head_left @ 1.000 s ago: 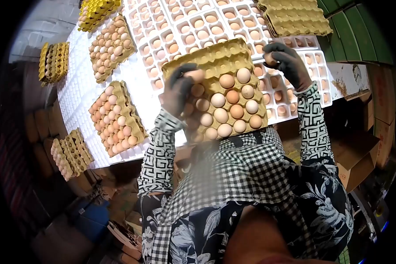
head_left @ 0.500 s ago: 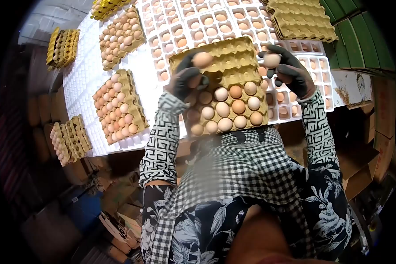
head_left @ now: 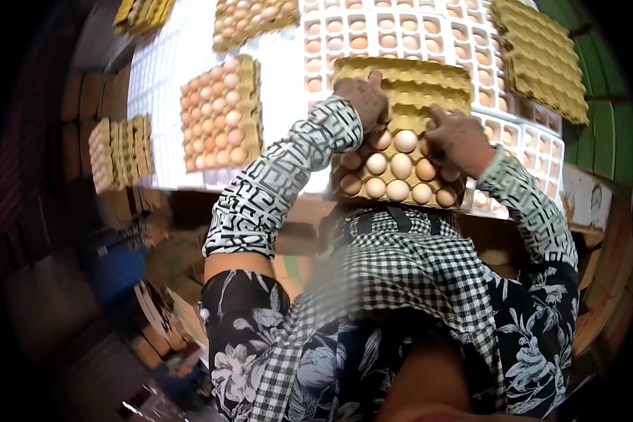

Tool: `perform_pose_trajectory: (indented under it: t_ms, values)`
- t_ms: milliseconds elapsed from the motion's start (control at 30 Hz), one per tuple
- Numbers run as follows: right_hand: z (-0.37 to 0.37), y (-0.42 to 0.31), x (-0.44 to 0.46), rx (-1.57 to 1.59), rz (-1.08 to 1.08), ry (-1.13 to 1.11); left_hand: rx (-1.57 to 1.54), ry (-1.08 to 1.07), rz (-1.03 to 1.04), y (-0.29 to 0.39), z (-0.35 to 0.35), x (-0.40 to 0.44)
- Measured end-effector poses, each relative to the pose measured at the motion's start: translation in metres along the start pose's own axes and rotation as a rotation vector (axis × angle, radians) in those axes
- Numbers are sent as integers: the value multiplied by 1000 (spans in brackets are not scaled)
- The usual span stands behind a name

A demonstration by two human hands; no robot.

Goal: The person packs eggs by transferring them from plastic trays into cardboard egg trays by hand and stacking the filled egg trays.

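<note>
Both my hands are low over a brown egg tray [head_left: 401, 200] at the table's front edge, its near rows holding eggs [head_left: 401, 166]. My left hand [head_left: 362, 102] lies across the tray's left side, one digit raised and the other fingers curled down out of sight. At the right side, my right hand [head_left: 463, 141] has its index finger stretched over the cups while the rest curl under. Any egg inside either hand is hidden. The far rows of cups show no eggs.
Egg-filled brown trays [head_left: 221, 116] stand to the left, with stacked trays [head_left: 121, 151] beyond them. White trays of eggs [head_left: 408, 35] cover the table behind. Another brown stack [head_left: 541, 60] is at the back right, beside green crates [head_left: 601, 141].
Both hands, which held eggs raised above the tray's sides, have come inward and down onto the cups. Those eggs no longer show. The camera view has shifted, moving the table right and up.
</note>
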State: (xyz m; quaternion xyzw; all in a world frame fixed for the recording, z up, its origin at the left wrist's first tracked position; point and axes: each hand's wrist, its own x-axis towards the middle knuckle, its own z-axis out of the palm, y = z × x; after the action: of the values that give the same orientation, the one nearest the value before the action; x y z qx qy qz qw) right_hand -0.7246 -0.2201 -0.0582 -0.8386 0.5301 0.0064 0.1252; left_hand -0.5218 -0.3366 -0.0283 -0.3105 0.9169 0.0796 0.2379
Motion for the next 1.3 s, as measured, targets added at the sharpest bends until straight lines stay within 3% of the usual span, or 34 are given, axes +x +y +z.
perform_pose_trajectory:
  t_ms: [33,67,133,200,267,300,367,400,433,500,533,600,667,733,800,833,867,900,967,1000,1067,1100,1133,1167,1200,1267,1300]
  values:
    - [-10,6,-10,129,0,42,-146,102,-80,-9,3,-14]
    - [-31,3,-15,491,188,-55,-403,341,-105,-23,20,-36]
    - [-18,21,-30,690,153,155,-650,637,-109,-52,53,-98]
    - [-35,-6,-24,755,108,222,-988,716,-421,-55,113,-158]
    - [-34,-47,-2,768,-57,213,-925,660,-662,-45,179,-203]
    - [-50,-83,15,702,-45,88,-755,545,-702,-35,198,-221]
    - [-36,-141,58,332,-276,147,-602,328,-795,-29,217,-223]
    - [-22,-167,80,233,-242,-111,-620,212,-848,-24,223,-218]
    - [-13,-185,99,207,-326,-148,-663,196,-902,-22,227,-211]
    - [49,-212,129,-27,-382,-119,-643,267,-911,-28,235,-197]
    - [62,-223,140,-178,-353,-259,-663,264,-931,-35,235,-196]
    - [74,-227,155,37,-245,-365,-748,394,-860,-47,244,-211]
    - [79,-237,163,249,-217,-39,-732,573,-781,-56,268,-221]
    - [92,-247,176,161,-221,-101,-920,316,-725,-64,272,-228]
    - [110,-241,182,209,-173,-247,-1044,647,-594,-77,275,-236]
    - [104,-244,185,296,-100,-127,-1343,699,-632,-86,265,-238]
    - [98,-247,186,382,-30,-14,-1519,907,-785,-87,296,-238]
    - [108,-241,192,354,-57,195,-1468,987,-890,-94,300,-240]
    - [118,-241,206,294,12,191,-1198,1150,-949,-102,278,-244]
    - [130,-241,209,199,23,188,-1069,1101,-942,-104,286,-238]
    - [126,-248,201,165,71,38,-825,999,-890,-102,328,-217]
    - [125,-250,196,217,85,35,-626,1081,-732,-102,362,-203]
    - [123,-249,186,261,98,32,-377,1031,-656,-102,375,-200]
    - [77,-250,174,278,96,42,-591,1063,-684,-99,373,-199]
    - [58,-237,161,382,55,188,-801,1080,-717,-97,364,-200]
    - [18,-203,132,480,316,407,-699,1073,-744,-99,330,-219]
    - [8,-168,125,285,446,358,-553,1089,-700,-96,313,-217]
